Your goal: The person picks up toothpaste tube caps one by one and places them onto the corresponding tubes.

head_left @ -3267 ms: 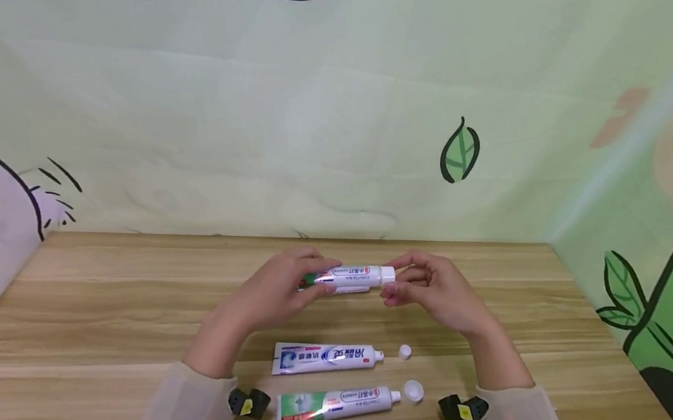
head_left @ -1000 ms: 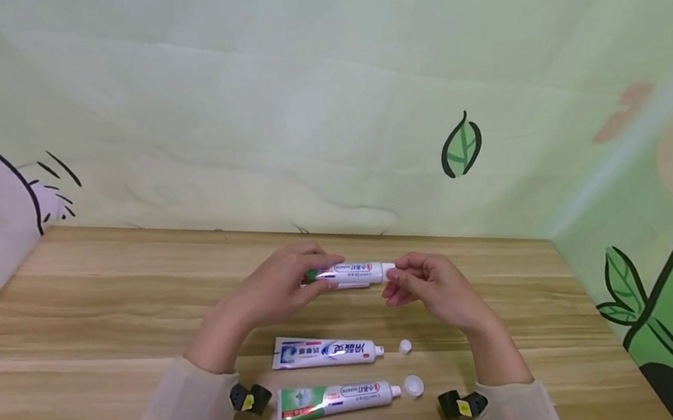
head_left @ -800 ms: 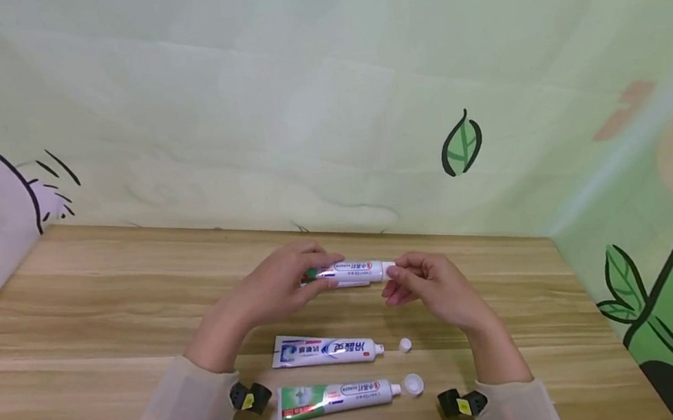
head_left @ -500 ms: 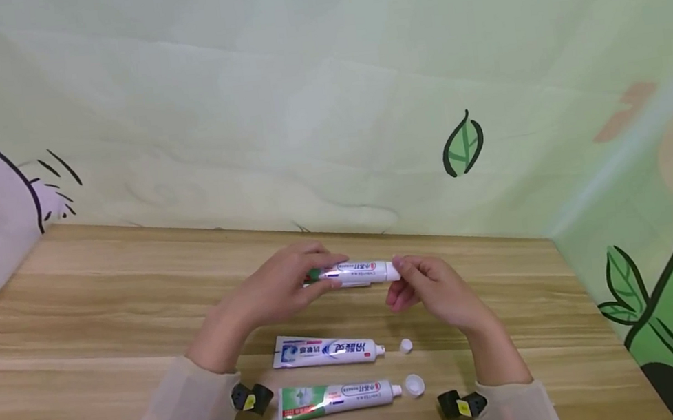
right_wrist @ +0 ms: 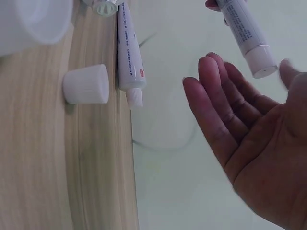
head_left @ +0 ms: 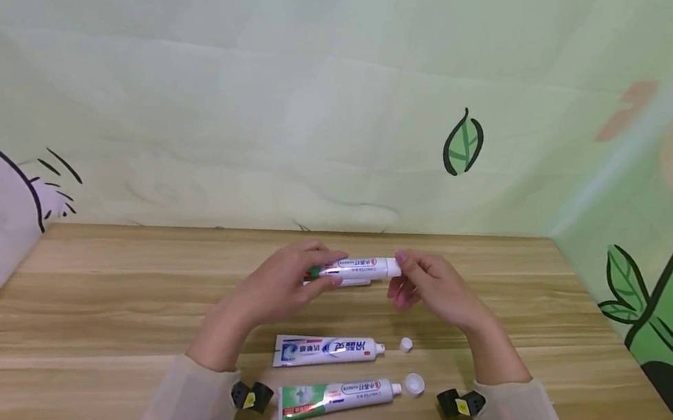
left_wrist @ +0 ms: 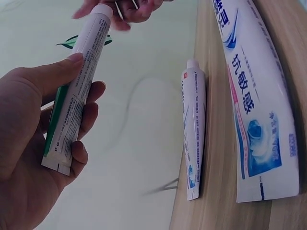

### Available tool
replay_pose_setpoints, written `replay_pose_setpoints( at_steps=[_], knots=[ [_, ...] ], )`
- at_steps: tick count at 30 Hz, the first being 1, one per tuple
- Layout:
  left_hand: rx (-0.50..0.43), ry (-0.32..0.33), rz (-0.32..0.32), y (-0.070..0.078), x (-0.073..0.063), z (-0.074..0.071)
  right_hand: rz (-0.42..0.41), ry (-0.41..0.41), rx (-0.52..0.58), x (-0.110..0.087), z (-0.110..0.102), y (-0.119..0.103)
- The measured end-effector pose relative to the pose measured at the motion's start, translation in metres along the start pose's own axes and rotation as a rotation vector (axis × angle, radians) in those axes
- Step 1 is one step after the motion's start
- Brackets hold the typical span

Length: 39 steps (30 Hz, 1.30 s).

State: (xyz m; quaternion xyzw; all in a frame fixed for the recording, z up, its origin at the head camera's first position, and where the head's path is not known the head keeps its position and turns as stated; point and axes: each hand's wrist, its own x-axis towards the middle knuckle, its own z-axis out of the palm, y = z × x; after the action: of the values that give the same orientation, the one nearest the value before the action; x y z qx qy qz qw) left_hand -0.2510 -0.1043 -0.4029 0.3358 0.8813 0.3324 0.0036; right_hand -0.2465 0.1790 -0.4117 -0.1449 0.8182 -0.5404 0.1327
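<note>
My left hand [head_left: 285, 281] grips a white-and-green toothpaste tube [left_wrist: 88, 67] above the table, thumb on one side and fingers curled round the other. The tube's white cap [right_wrist: 261, 61] is on and points right. My right hand [right_wrist: 254, 124] is beside that cap, fingers spread and loosely bent, thumb close to the cap's edge. Whether the thumb touches it I cannot tell. A capped toothpaste tube [right_wrist: 130, 60] lies on the table behind, mostly covered by the held one in the head view.
Nearer on the wooden table [head_left: 137, 316] lie an uncapped blue-and-white toothpaste tube [head_left: 327, 348] and an uncapped green-and-white one [head_left: 336, 398]. A small white cap [head_left: 406, 345] and a wider white cap [head_left: 415, 384] sit right of their nozzles. A printed cloth [head_left: 238, 110] hangs behind.
My right fingers pinched the cap about a second ago; now they have loosened and opened beside it. The held tube has shifted slightly right. The tubes and caps on the table are unmoved.
</note>
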Motion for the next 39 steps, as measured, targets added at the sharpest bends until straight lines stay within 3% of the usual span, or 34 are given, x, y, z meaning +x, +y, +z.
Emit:
replay_pose_setpoints(
  at_steps=[10, 19, 25, 39],
  knots=[
    [-0.037, -0.002, 0.034, 0.0005, 0.0001, 0.0022, -0.091, 0.016, -0.087, -0.0006, 0.0036, -0.0006],
    [-0.119, -0.015, 0.055, 0.0043, 0.0002, 0.0022, -0.175, 0.126, -0.203, 0.001, 0.0068, -0.0028],
    [-0.153, -0.011, 0.062, 0.0048, 0.0011, 0.0026, -0.177, 0.194, -0.186, 0.0033, 0.0083, -0.0029],
    [-0.04, 0.021, 0.048, 0.006, 0.0002, 0.0046, -0.09, 0.18, -0.144, 0.0046, 0.0097, -0.0034]
  ],
)
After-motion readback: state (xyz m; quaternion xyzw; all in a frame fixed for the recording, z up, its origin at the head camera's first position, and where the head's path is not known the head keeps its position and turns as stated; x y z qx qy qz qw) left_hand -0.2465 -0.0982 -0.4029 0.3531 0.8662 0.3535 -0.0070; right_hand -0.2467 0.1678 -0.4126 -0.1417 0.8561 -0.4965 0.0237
